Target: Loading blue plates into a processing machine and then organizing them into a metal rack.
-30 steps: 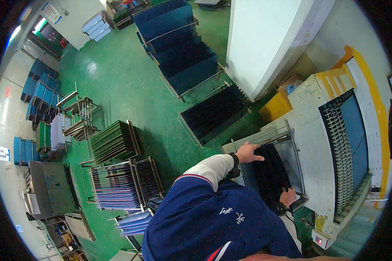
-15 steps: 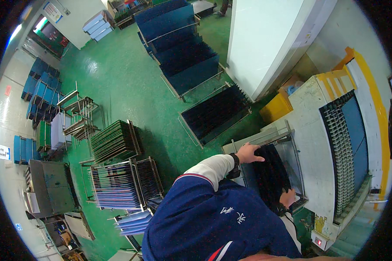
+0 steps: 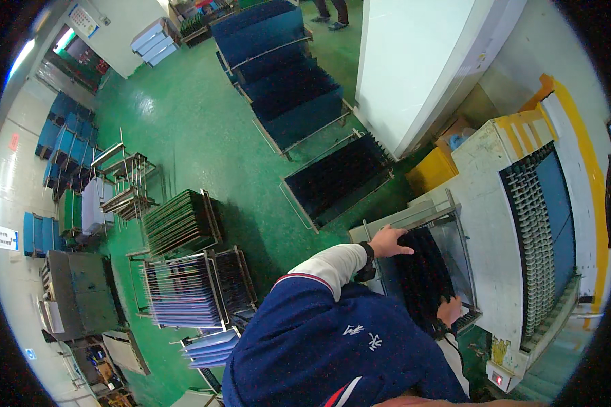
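Note:
My left hand (image 3: 388,242) grips the far end of a stack of thin dark panels (image 3: 422,268), its thumb lying apart on top. At the near end, my right hand (image 3: 449,311) closes on the panels' edge, its fingers partly hidden. The stack leans in a metal rack (image 3: 466,261) beside the machine. Dark bands circle both wrists.
A pale machine (image 3: 485,169) with rows of rollers (image 3: 528,251) and a blue panel (image 3: 555,203) stands at right. Behind the rack lies another rack of dark panels (image 3: 336,180). Loaded racks (image 3: 183,288) stand at left. A person's shoes (image 3: 337,26) show at the top.
Both hands keep their places on the dark panels. The view has shifted very slightly, and more of the other person's legs and shoes shows at the top.

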